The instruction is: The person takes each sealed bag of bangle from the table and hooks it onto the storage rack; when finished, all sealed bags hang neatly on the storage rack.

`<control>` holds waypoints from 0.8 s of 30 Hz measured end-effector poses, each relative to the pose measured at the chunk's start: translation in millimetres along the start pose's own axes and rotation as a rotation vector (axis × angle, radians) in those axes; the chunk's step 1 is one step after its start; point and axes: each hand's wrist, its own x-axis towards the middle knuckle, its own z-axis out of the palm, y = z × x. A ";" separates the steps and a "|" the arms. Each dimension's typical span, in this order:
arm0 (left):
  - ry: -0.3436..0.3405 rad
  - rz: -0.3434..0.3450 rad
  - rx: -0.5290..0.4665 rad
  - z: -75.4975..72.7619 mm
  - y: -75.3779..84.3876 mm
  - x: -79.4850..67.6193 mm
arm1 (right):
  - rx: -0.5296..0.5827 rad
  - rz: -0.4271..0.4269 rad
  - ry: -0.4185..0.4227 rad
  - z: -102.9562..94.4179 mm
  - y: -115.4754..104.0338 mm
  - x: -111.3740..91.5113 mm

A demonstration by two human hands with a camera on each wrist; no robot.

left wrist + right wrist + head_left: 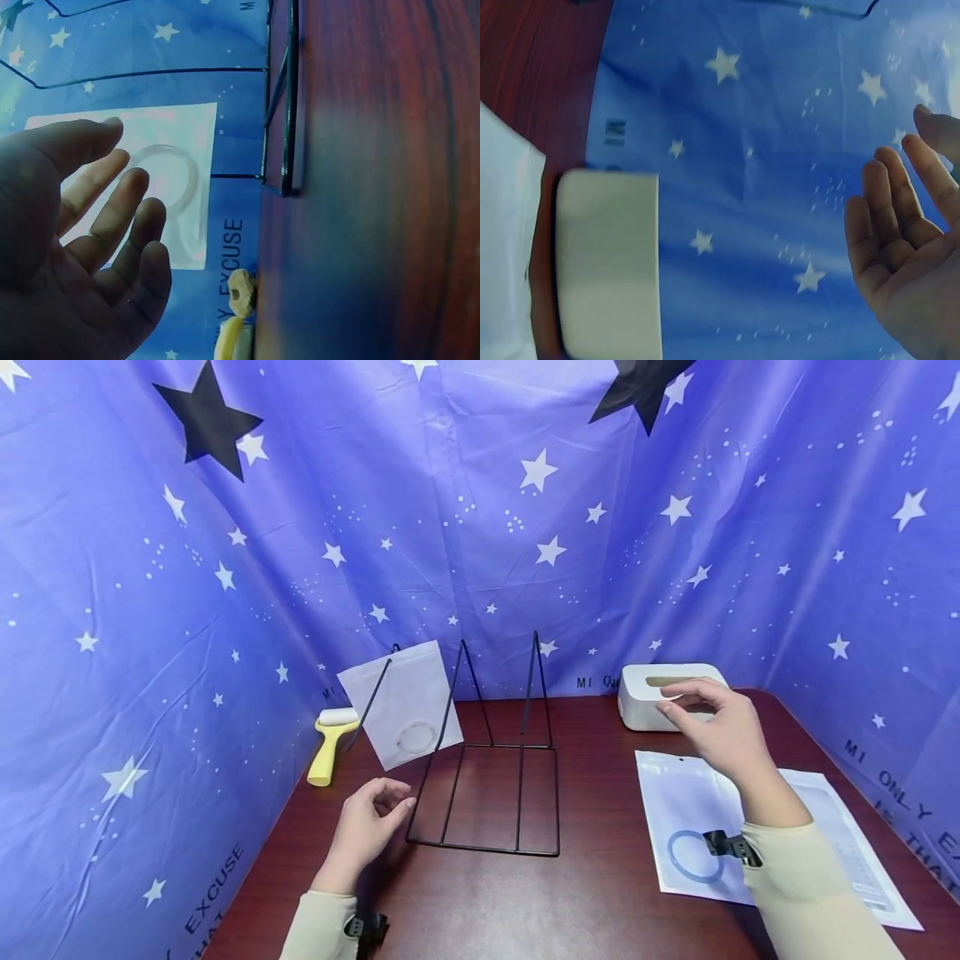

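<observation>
My left hand (367, 827) hovers at the near left corner of a black wire rack (480, 845), fingers loosely curved around nothing. Tilted in the rack's left slot is a white pouch (405, 693), a pale ring (416, 739) showing through its lower part. In the left wrist view the same pouch (199, 225) appears behind the fingers. My right hand (723, 727) is raised on the right side, thumb and fingers apart with nothing between them. It overlaps a white tissue box (637, 702) in the head view. Below it lies a flat pouch (652, 785) with a blue ring (675, 856).
A yellow-handled roller (324, 760) lies left of the rack. Another white pouch (862, 860) lies partly under my right forearm. Star-printed blue fabric (495, 527) encloses the dark red table (592, 827) at the back and both sides.
</observation>
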 end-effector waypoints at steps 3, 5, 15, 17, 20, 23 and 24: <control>-0.024 -0.006 0.008 0.7 -3.7 -2.2 | -0.027 0.036 -0.022 -7.0 10.8 1.2; -0.042 -0.009 0.011 0.8 -6.5 -3.7 | -0.046 0.057 -0.041 -11.6 18.2 1.9; -0.145 -0.103 0.024 -2.6 -22.7 -8.2 | -0.159 0.120 -0.160 -27.6 55.0 4.2; -0.163 -0.130 0.022 -4.0 -26.4 -8.7 | -0.194 0.133 -0.195 -29.2 61.6 4.6; -0.188 -0.173 0.024 -6.2 -32.0 -9.5 | -0.243 0.155 -0.253 -31.0 72.4 4.6; -0.214 -0.207 0.026 -7.9 -37.0 -10.3 | -0.262 0.181 -0.314 -32.6 83.1 3.5; -0.221 -0.215 0.025 -8.4 -38.3 -10.5 | -0.261 0.192 -0.328 -33.1 86.5 3.0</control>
